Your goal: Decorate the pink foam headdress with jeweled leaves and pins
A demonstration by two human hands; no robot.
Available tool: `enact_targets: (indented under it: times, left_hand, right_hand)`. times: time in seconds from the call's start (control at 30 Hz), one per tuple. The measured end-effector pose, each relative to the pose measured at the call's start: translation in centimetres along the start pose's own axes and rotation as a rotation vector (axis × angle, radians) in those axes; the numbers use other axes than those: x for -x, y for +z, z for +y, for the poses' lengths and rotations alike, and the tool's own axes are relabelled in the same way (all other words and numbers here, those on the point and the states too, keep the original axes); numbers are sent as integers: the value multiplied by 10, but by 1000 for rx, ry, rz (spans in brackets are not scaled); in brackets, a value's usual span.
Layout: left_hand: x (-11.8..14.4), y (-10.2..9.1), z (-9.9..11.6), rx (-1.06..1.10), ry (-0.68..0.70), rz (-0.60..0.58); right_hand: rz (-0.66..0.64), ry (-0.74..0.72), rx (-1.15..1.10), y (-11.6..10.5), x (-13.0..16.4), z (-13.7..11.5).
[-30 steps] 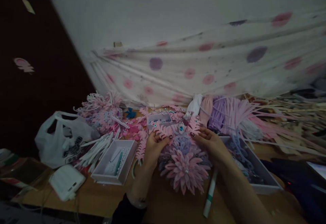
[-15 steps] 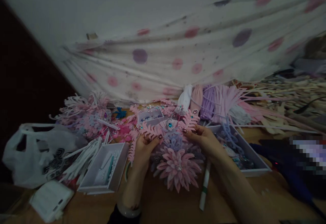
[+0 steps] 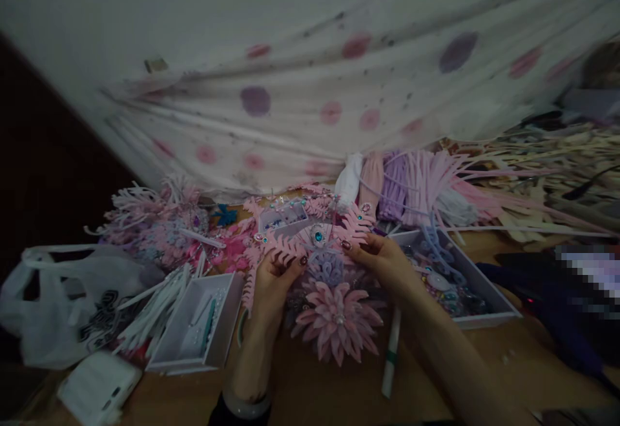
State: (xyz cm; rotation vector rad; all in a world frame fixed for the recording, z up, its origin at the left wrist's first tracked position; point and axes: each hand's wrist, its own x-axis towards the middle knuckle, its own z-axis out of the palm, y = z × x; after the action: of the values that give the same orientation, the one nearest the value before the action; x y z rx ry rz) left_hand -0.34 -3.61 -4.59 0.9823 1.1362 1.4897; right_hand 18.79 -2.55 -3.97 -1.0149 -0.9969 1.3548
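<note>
My left hand (image 3: 274,284) is closed on the left leaf-shaped wing of a pink flower ornament (image 3: 339,323), thumb and fingers pinching the fringed strip. The matching wing at the right is pinched in my right hand (image 3: 387,261). Between the two wings sits a teal gem (image 3: 318,237) in a pale setting. Below the gem come bluish loops (image 3: 327,266), then a large pink many-petalled flower. Small gems dot the outer ends of both wings. How the wings join the middle cannot be made out.
White trays (image 3: 225,342) of beads and gems stand left and right, a smaller tray (image 3: 285,221) behind. Bundled pipe cleaners (image 3: 397,193) lie at the back. A plastic bag (image 3: 53,303) and a white device (image 3: 99,387) are at left; a green-banded white stick (image 3: 391,355) lies near my right forearm.
The view has shifted slightly. Both hands keep their hold on the pink flower ornament, with little other visible movement.
</note>
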Motion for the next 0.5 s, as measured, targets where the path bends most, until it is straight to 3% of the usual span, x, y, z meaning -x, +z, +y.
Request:
enact_targets:
  times: [0.5]
  left_hand:
    - [-2, -1, -5, 9, -45, 45]
  right_hand:
    - [55, -139, 22, 6, -9, 7]
